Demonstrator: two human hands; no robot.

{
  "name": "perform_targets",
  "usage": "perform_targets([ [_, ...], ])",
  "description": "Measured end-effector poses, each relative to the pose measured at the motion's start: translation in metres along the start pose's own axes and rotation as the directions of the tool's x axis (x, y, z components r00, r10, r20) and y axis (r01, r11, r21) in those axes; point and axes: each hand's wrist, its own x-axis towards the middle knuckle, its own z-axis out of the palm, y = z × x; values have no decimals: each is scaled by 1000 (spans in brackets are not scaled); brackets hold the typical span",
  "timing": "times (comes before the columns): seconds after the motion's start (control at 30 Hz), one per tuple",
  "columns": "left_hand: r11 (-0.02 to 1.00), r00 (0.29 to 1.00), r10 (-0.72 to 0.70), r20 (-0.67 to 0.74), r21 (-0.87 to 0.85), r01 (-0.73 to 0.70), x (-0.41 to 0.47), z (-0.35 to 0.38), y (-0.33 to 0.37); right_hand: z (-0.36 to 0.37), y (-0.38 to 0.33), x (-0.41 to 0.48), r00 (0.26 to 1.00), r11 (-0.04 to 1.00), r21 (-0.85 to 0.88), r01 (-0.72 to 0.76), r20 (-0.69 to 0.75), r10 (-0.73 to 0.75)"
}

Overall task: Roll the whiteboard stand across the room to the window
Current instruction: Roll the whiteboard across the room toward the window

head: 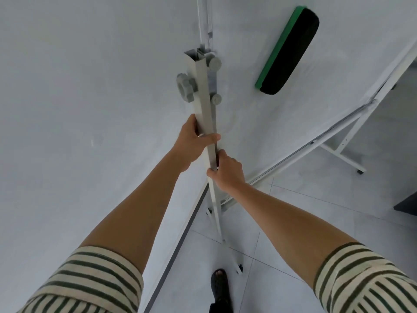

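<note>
The whiteboard stand's grey upright post (204, 96) rises in the middle of the view, with grey clamp knobs (185, 86) near its top. My left hand (194, 143) is wrapped around the post, thumb across its front. Just below it, my right hand (226, 171) grips the same post from the right. The white board surface (243, 123) spreads to the right of the post, with a green and black eraser (287, 50) stuck on it. The stand's near foot and caster (239, 268) rest on the tiled floor below my hands.
A plain grey wall (79, 98) fills the left side, meeting the tiled floor (304, 222) along a dark baseboard. The stand's far leg with its caster (360, 171) reaches out at right. A dark object (408, 205) sits at the right edge. My sandalled foot (220, 283) stands near the caster.
</note>
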Motion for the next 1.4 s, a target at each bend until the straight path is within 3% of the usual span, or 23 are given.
perform_targets([
  [0.37,997,994,-80,-79,-18,78,-157,-53,-21,49,-49,-138,994,994,8,108,33,-108],
  [0.73,992,999,37,-16,125,-34,-288,-95,-42,86,-99,-276,1000,999,-51,6,-11,-7],
  [1.03,976,996,63,62,205,-74,-398,-127,-60,108,-137,-392,997,998,-21,-62,38,62],
  [1.4,982,999,8,-52,188,2,-532,-139,-67,121,-156,-509,993,999,-15,39,116,-37],
])
